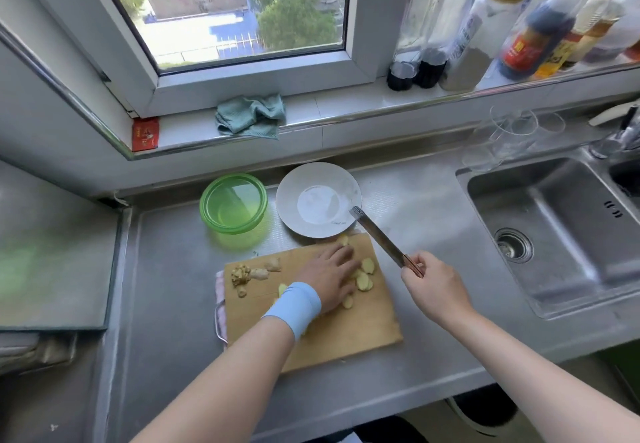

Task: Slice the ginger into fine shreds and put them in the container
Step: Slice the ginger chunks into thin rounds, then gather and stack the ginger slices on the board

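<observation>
Yellow ginger slices (pixel 365 274) lie on the wooden cutting board (pixel 339 335) in the middle of the steel counter. My left hand (pixel 329 278), with a blue wristband, lies flat over the slices, fingers stretched across them. Ginger peel scraps and knobs (pixel 252 273) sit at the board's left end. My right hand (pixel 434 285) grips the handle of a knife (pixel 375 235), held off the board's right edge with the blade pointing up and left over a white plate (pixel 349 179). A green plastic container (pixel 233 203) stands left of the plate.
A steel sink (pixel 554 231) lies to the right, with clear glasses (pixel 512 134) behind it. Bottles (pixel 519 23) line the window sill, where a green cloth (pixel 251 115) also lies. A stove surface (pixel 52 255) is at the left.
</observation>
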Demonstrator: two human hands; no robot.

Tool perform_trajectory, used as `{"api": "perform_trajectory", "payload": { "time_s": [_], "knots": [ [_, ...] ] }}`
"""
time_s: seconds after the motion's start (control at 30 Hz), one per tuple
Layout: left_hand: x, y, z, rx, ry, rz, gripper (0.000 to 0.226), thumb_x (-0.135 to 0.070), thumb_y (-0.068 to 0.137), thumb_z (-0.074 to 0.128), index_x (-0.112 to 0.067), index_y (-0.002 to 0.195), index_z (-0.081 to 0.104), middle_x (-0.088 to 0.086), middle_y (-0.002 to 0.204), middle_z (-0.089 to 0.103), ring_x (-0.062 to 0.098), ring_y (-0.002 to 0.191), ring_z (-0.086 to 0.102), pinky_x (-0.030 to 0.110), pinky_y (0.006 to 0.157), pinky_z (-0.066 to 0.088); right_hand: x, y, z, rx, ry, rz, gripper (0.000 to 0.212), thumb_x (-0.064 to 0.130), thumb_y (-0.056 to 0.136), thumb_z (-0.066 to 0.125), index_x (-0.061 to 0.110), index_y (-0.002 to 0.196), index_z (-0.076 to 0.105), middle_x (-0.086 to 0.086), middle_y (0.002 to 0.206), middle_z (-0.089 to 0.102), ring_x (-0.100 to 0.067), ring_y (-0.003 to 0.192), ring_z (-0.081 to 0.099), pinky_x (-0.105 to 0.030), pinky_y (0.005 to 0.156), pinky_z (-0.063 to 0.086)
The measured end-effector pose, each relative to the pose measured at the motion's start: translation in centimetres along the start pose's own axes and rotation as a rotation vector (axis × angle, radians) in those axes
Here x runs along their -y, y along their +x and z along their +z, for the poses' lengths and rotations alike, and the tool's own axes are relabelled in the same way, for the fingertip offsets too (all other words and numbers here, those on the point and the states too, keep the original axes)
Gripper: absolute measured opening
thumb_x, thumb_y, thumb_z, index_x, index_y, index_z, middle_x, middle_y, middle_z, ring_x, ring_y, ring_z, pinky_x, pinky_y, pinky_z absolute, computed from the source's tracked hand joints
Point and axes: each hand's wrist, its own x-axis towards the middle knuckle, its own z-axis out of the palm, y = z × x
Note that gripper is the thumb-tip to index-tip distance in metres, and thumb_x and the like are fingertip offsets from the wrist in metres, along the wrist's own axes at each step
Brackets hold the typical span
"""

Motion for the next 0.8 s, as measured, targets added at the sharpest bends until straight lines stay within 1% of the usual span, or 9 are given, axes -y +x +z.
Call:
{"api": "perform_trajectory", "payload": {
  "time_s": [0.1, 0.2, 0.3, 0.43, 0.57, 0.63, 0.67, 0.77, 0.8],
  "knots": [
    [0.6, -1.6, 0.5, -0.083, -0.023, 0.013, 0.050, -0.046, 0.097, 0.051, -0.022, 0.141, 0.051, 0.002, 0.153, 0.037, 0.026, 0.146, 0.022, 0.043, 0.116, 0.027, -0.3, 0.0, -0.1, 0.021, 0.018, -0.021, 0.011, 0.031, 0.089, 0.055, 0.031, 0.078, 0.055, 0.007, 0.068, 0.062, -0.023, 0.075, 0.058, -0.034, 0.060, 0.039],
    [-1.1, -0.6, -0.3, -0.118, 0.023, 0.027, 0.051, -0.050, 0.097, 0.048, -0.023, 0.140, 0.051, 0.002, 0.150, 0.041, 0.027, 0.143, 0.029, 0.040, 0.115, 0.026, -0.4, 0.0, 0.1, -0.002, 0.072, -0.039, 0.022, 0.030, 0.092, 0.056, 0.024, 0.071, 0.051, 0.001, 0.061, 0.057, -0.022, 0.067, 0.055, -0.034, 0.057, 0.039],
    [-2.4, 1.6, -0.4, -0.022, -0.024, 0.104, 0.047, -0.039, 0.095, 0.057, -0.020, 0.138, 0.055, 0.008, 0.149, 0.042, 0.029, 0.139, 0.033, 0.042, 0.112, 0.035, -0.4, 0.1, -0.1, -0.009, 0.071, -0.046, 0.027, 0.030, 0.095, 0.054, 0.017, 0.072, 0.050, -0.001, 0.062, 0.057, -0.017, 0.065, 0.053, -0.032, 0.057, 0.038],
    [-1.2, 0.5, 0.7, -0.122, -0.071, 0.244, 0.021, -0.021, 0.087, 0.056, -0.008, 0.093, 0.072, 0.010, 0.102, 0.064, 0.031, 0.091, 0.060, 0.039, 0.070, 0.056, -0.8, 0.0, -0.5, -0.011, 0.058, -0.037, 0.031, 0.025, 0.096, 0.050, 0.017, 0.067, 0.042, 0.000, 0.060, 0.051, -0.019, 0.062, 0.049, -0.034, 0.055, 0.035],
    [0.2, -1.3, 0.5, -0.297, -0.035, 0.274, 0.025, -0.026, 0.089, 0.053, -0.013, 0.082, 0.073, 0.003, 0.088, 0.065, 0.025, 0.076, 0.059, 0.035, 0.061, 0.053, -1.2, -0.2, 0.2, -0.020, 0.081, 0.013, 0.030, 0.021, 0.095, 0.048, 0.015, 0.067, 0.042, -0.003, 0.061, 0.050, -0.022, 0.062, 0.046, -0.035, 0.055, 0.033],
    [0.3, 0.1, -0.8, -0.346, 0.020, 0.235, 0.008, -0.012, 0.082, 0.065, -0.014, 0.086, 0.073, 0.003, 0.090, 0.066, 0.026, 0.075, 0.059, 0.033, 0.056, 0.051, -1.4, -0.4, 0.9, -0.017, 0.121, 0.047, 0.030, 0.021, 0.095, 0.048, 0.015, 0.067, 0.043, -0.003, 0.062, 0.050, -0.024, 0.063, 0.045, -0.037, 0.056, 0.033],
    [0.1, 1.3, -1.7, -0.328, 0.103, 0.206, 0.019, -0.005, 0.077, 0.070, -0.014, 0.093, 0.073, 0.003, 0.097, 0.067, 0.026, 0.079, 0.060, 0.032, 0.058, 0.050, -1.4, -0.5, 1.1, -0.015, 0.140, 0.058, 0.030, 0.020, 0.095, 0.048, 0.015, 0.066, 0.042, -0.003, 0.063, 0.050, -0.024, 0.063, 0.045, -0.037, 0.057, 0.033],
    [-0.8, 4.0, -4.9, -0.021, 0.392, 0.097, 0.042, -0.003, 0.091, 0.053, -0.013, 0.131, 0.056, 0.008, 0.139, 0.050, 0.029, 0.110, 0.056, 0.036, 0.077, 0.044, -1.6, -0.4, 1.6, -0.019, 0.168, 0.069, 0.031, 0.019, 0.095, 0.048, 0.015, 0.065, 0.041, -0.003, 0.062, 0.048, -0.024, 0.063, 0.043, -0.037, 0.056, 0.033],
    [-1.0, 4.4, -5.6, 0.046, 0.477, 0.091, 0.042, -0.004, 0.095, 0.046, -0.012, 0.136, 0.050, 0.009, 0.142, 0.045, 0.029, 0.113, 0.054, 0.035, 0.080, 0.042, -1.8, -0.4, 1.6, -0.022, 0.173, 0.073, 0.030, 0.018, 0.095, 0.048, 0.015, 0.065, 0.041, -0.003, 0.062, 0.048, -0.025, 0.063, 0.043, -0.037, 0.056, 0.033]
  ]
}}
